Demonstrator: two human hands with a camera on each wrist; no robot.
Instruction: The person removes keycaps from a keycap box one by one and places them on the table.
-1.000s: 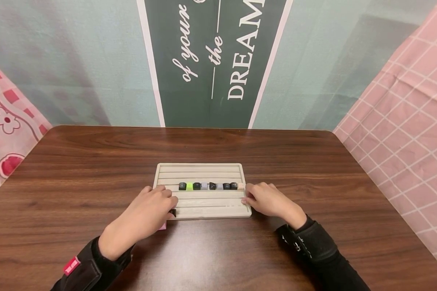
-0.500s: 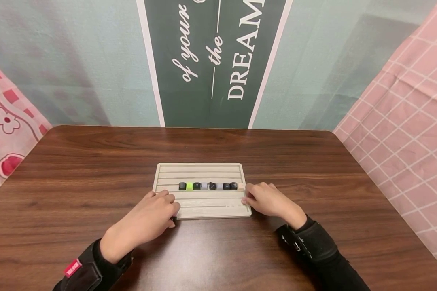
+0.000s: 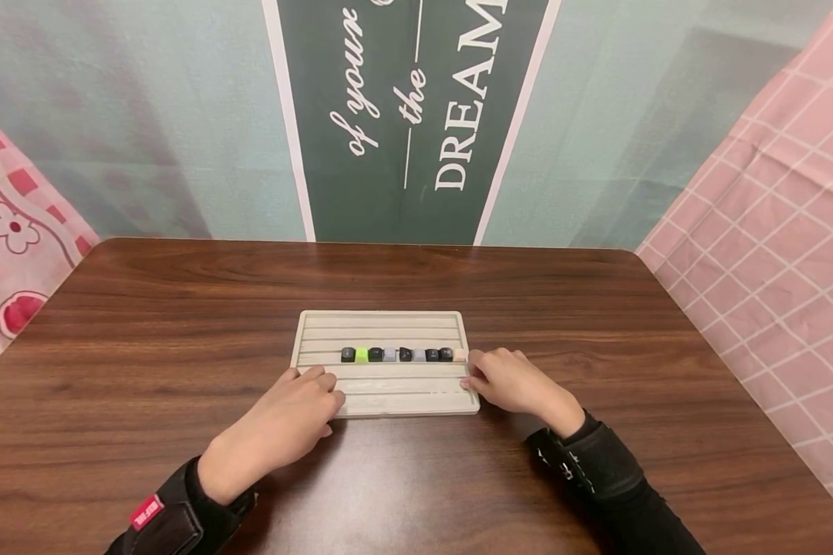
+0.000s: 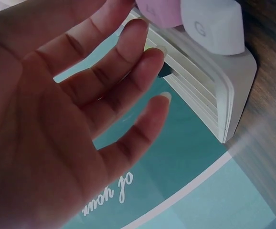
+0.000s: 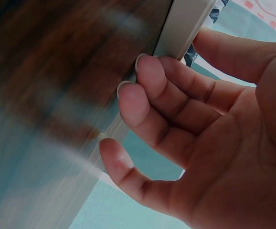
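Observation:
A cream grooved tray [image 3: 403, 385] lies on the table, with a row of black, grey, green and beige keycaps [image 3: 406, 354] in one groove. My left hand [image 3: 281, 420] is over the tray's front left corner, fingers bent. In the left wrist view a pink keycap [image 4: 163, 10] and a white keycap marked G [image 4: 213, 26] stand beside the tray's edge, close to the index finger. Thumb tip and index tip are cut off there, so what they hold is hidden. With thumb and bent fingers, my right hand [image 3: 510, 381] grips the tray's right edge.
The brown wood-grain table [image 3: 416, 493] extends around the tray on all sides. Behind it hangs a green cloth [image 3: 396, 154] with white lettering. A pink checked cloth [image 3: 770, 231] hangs at the right, a patterned pink one [image 3: 21, 231] at the left.
My left hand has shifted slightly right and toward the front edge. A black keycap by its fingers and a pink one beneath are no longer visible in the head view. Right hand still.

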